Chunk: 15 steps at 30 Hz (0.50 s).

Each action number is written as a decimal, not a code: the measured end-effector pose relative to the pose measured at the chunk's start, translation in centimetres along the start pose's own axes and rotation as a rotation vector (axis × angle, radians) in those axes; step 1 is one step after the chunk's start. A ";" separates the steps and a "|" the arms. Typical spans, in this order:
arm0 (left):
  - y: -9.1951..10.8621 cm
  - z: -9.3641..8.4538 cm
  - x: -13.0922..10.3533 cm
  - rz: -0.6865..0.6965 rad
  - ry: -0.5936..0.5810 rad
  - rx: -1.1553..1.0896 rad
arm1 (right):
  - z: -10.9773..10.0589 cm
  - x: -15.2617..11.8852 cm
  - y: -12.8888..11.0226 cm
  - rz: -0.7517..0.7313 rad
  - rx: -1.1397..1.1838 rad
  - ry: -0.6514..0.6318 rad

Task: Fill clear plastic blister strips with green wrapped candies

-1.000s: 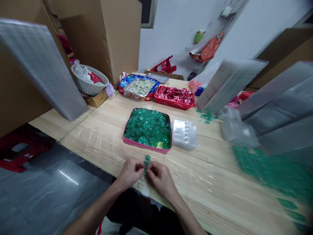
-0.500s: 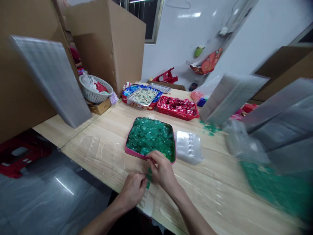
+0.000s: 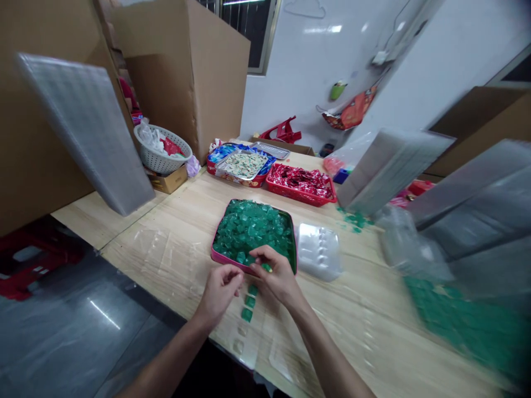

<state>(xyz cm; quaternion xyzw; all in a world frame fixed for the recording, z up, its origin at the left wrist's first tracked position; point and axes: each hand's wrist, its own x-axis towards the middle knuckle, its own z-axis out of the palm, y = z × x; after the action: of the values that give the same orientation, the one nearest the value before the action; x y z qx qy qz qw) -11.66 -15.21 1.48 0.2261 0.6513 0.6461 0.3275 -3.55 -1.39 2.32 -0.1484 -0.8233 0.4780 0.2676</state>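
Observation:
A pink-rimmed tin [image 3: 219, 257] holds a heap of small translucent green pieces [image 3: 253, 226]. Over its near edge, my right hand [image 3: 279, 275] has thumb and fingers curled together, with a green piece [image 3: 266, 267] showing in the grip. Left of it, just off the tin's near side, my left hand [image 3: 219, 292] is closed in a pinch; whatever sits between its fingertips is too small to make out. Below the hands lies a clear plastic blister tray [image 3: 249, 347]. A row of green pieces fills its upper cavities, and lower cavities hold none.
A stack of clear blister trays [image 3: 319, 251] lies right of the tin. Behind are a red basket of red packets [image 3: 302, 185] and a metal tray of pale pieces [image 3: 243, 164]. Tall plastic stacks [image 3: 89, 132] stand left and right. More green pieces [image 3: 456, 320] spread at right.
My left hand has lifted up and left from the blister tray, uncovering its green pieces. My right hand has shifted slightly up toward the tin.

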 end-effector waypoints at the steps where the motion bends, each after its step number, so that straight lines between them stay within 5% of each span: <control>1: 0.3 0.2 0.1 -0.052 -0.007 -0.124 | -0.1 -0.5 -0.3 0.008 0.054 -0.005; 5: 1.2 0.7 -0.3 -0.272 -0.125 -0.454 | 0.0 -2.6 -1.6 -0.079 0.093 0.020; 15: 0.5 -0.2 -2.0 -0.450 -0.223 -0.531 | 1.0 -7.3 -1.8 -0.372 -0.134 0.005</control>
<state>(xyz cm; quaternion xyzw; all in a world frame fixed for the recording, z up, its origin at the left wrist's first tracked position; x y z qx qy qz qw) -10.47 -16.72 2.20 0.0532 0.4544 0.6757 0.5780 1.79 -6.65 1.36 -0.0123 -0.8659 0.3640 0.3428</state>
